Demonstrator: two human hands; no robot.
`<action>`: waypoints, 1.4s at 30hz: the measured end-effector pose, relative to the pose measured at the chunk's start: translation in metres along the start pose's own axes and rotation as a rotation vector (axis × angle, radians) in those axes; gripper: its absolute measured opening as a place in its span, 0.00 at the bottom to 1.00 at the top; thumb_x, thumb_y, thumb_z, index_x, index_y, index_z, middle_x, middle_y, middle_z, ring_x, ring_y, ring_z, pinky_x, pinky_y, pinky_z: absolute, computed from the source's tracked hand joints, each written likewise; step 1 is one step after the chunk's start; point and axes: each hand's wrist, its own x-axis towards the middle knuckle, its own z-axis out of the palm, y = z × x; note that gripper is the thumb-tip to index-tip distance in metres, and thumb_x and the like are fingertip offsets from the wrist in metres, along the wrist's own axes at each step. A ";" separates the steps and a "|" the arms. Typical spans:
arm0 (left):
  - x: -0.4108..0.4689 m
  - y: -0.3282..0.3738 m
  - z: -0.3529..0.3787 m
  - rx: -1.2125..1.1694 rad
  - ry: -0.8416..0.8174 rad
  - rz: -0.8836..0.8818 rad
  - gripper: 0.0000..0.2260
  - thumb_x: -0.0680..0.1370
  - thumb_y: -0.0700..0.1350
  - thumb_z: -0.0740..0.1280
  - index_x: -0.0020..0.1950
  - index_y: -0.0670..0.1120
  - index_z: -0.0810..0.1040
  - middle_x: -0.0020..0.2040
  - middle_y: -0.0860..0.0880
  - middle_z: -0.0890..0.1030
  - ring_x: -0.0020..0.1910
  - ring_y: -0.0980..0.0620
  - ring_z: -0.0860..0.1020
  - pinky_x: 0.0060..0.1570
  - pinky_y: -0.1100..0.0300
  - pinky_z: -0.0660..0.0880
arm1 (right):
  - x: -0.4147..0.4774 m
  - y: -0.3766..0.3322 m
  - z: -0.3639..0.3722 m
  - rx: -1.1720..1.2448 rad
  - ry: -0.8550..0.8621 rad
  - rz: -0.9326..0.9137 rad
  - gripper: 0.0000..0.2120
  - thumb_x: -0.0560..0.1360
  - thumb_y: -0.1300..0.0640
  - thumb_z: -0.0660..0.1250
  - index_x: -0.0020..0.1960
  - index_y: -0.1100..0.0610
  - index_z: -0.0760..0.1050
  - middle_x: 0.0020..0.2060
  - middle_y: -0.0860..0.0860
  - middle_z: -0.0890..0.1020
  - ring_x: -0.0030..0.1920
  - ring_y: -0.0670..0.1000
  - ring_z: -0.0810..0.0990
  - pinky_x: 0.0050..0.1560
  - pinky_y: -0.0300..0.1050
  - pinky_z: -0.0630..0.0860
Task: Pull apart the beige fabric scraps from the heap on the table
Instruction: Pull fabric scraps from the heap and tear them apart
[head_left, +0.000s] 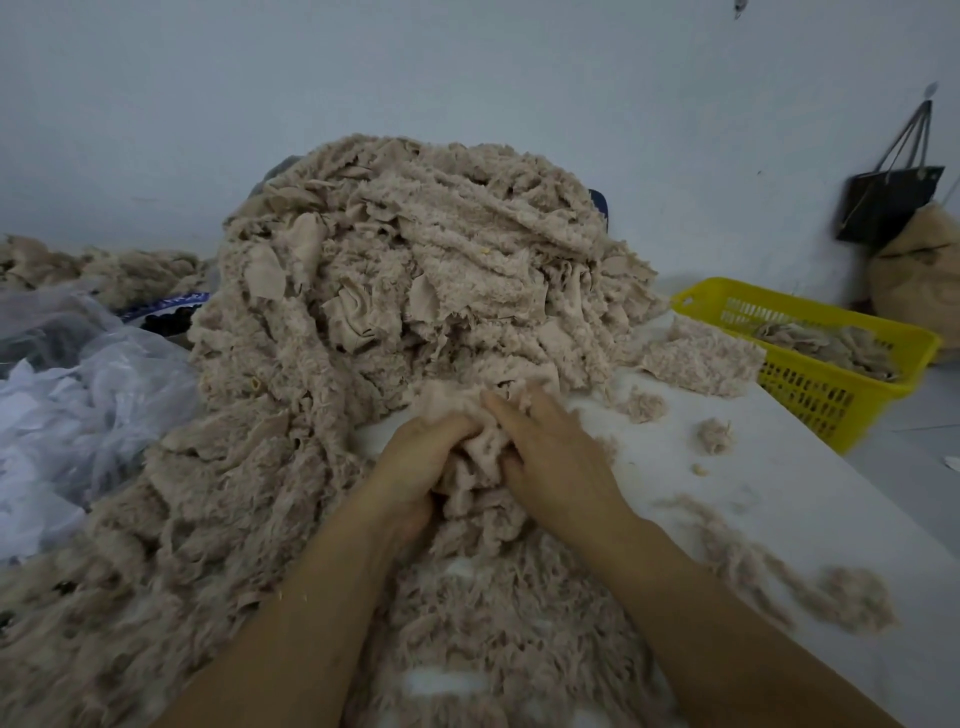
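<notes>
We hold one beige scrap (478, 452) at the foot of the heap (415, 270).
Our left hand (421, 462) curls its fingers round the bunched scrap, just in front of the heap on the white table (779, 467); our right hand (556, 462) pinches it from the other side (fingers nearly straight, thumb tucked in). Right of the heap stands a yellow basket (810, 384) with more scraps; left of the heap lies a clear plastic bag (78, 395).

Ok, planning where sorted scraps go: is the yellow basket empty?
No, the basket holds some beige scraps inside.
</notes>
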 end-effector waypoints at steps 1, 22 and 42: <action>0.000 -0.001 0.000 0.018 0.056 0.003 0.15 0.79 0.37 0.64 0.33 0.44 0.80 0.27 0.46 0.79 0.23 0.54 0.75 0.22 0.64 0.71 | 0.000 0.000 0.000 -0.001 -0.006 0.009 0.29 0.80 0.56 0.59 0.80 0.48 0.56 0.75 0.58 0.61 0.71 0.58 0.64 0.51 0.51 0.73; -0.002 0.011 -0.002 -0.325 0.067 0.195 0.16 0.83 0.42 0.60 0.41 0.47 0.85 0.30 0.48 0.81 0.25 0.55 0.78 0.23 0.65 0.73 | 0.006 0.045 -0.001 0.420 0.093 0.464 0.19 0.80 0.66 0.56 0.68 0.55 0.75 0.51 0.58 0.82 0.38 0.51 0.76 0.34 0.37 0.71; 0.017 0.000 -0.019 -0.535 0.151 -0.154 0.25 0.83 0.45 0.56 0.32 0.45 0.85 0.31 0.48 0.82 0.28 0.52 0.82 0.28 0.60 0.79 | 0.004 0.028 -0.019 1.825 0.008 0.781 0.14 0.80 0.46 0.65 0.62 0.52 0.73 0.36 0.55 0.81 0.23 0.46 0.67 0.22 0.37 0.67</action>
